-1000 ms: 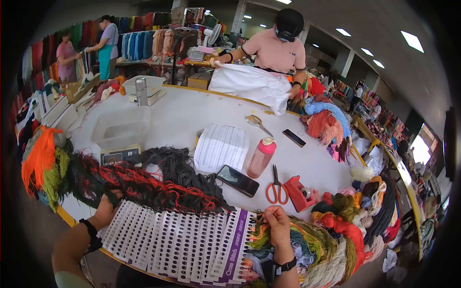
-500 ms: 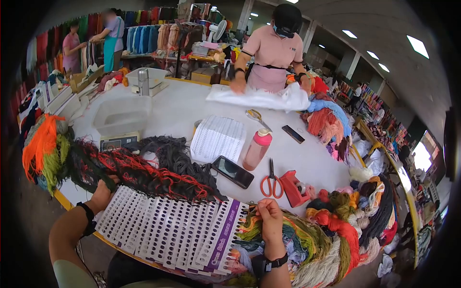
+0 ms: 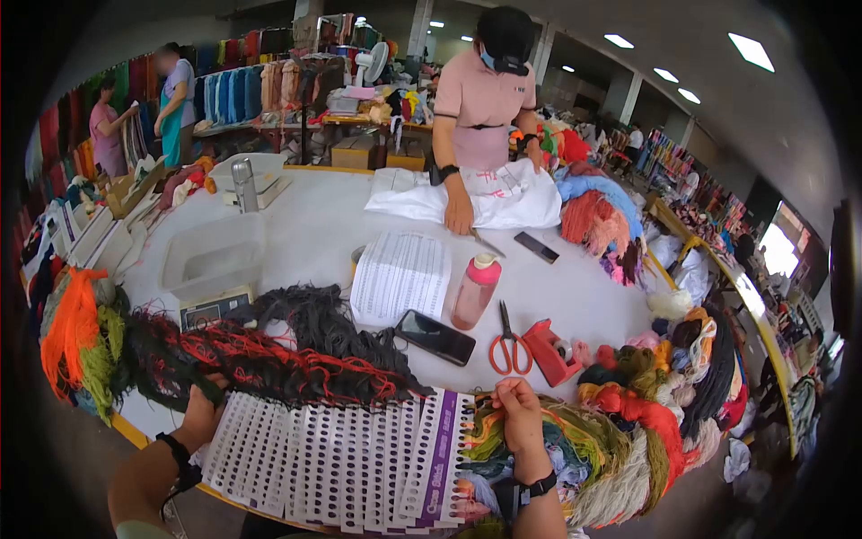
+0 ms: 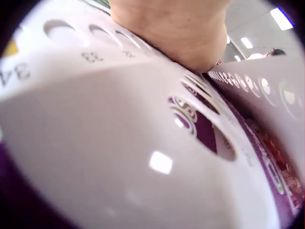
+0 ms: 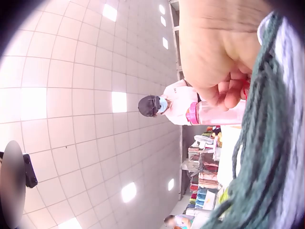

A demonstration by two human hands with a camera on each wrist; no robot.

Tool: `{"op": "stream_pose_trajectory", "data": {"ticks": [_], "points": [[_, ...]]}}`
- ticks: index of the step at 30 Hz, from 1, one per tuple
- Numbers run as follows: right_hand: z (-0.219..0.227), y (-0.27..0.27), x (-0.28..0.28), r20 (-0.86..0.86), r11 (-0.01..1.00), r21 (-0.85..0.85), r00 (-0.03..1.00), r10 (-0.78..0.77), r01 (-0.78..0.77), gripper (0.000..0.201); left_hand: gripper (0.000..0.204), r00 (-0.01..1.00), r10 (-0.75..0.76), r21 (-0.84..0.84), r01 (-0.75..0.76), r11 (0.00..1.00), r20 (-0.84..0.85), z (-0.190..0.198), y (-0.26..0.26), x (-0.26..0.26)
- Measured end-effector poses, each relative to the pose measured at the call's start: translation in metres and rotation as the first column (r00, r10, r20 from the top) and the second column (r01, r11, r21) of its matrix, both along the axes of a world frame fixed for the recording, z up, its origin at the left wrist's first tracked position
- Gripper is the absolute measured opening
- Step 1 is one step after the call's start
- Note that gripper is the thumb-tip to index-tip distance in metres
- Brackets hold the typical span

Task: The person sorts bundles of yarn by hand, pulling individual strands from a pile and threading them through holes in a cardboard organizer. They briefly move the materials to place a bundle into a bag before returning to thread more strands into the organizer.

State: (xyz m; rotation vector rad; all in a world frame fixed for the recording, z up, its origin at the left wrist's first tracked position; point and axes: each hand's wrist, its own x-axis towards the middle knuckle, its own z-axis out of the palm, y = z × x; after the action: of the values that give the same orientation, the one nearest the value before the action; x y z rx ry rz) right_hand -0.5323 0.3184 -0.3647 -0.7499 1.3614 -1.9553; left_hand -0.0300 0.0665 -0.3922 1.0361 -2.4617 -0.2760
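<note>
A fan of white thread cards (image 3: 332, 458) with rows of holes lies along the table's near edge. The rightmost card has a purple band (image 3: 437, 458) reading "Cross Stitch". My left hand (image 3: 203, 411) is at the left end of the cards, its fingers partly hidden under dark green and black yarn (image 3: 296, 364). At the right end, my right hand (image 3: 521, 420) is raised over coloured thread skeins (image 3: 584, 440), fingers curled in and thumb against them. No thread shows clearly between its fingertips. Green strands (image 5: 267, 119) hang beside that hand in the right wrist view.
Red-handled scissors (image 3: 510, 352), a red tape dispenser (image 3: 552, 352), a phone (image 3: 435, 338), a pink bottle (image 3: 476, 295) and a printed sheet (image 3: 401, 277) lie beyond the cards. Across the table a person (image 3: 485, 108) handles white cloth (image 3: 512, 202). A plastic tub (image 3: 215, 260) stands left.
The person opposite has lowered the white cloth onto the table and now reaches to the gold scissors. My hands keep nearly the same place at the cards; the head view shifts slightly.
</note>
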Motion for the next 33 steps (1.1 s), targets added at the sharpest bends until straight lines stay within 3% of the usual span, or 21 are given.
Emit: {"op": "stream_pose_trajectory", "data": {"ticks": [13,23,33], "points": [[0.002,-0.002,-0.002,0.093,0.999,0.008,0.995,-0.046,0.046,0.003,0.036,0.996,-0.004,-0.02,0.003,1.0,-0.084,0.005,0.001,0.001],[-0.003,-0.004,-0.001,0.04,0.996,0.004,0.995,-0.087,0.087,0.004,0.034,0.986,-0.052,-0.047,0.045,0.998,-0.159,0.003,-0.001,0.005],[-0.005,-0.002,-0.001,0.012,0.995,0.019,0.995,-0.1,0.1,0.005,0.037,0.99,-0.06,-0.016,0.058,0.998,-0.131,0.0,-0.004,0.008]]}}
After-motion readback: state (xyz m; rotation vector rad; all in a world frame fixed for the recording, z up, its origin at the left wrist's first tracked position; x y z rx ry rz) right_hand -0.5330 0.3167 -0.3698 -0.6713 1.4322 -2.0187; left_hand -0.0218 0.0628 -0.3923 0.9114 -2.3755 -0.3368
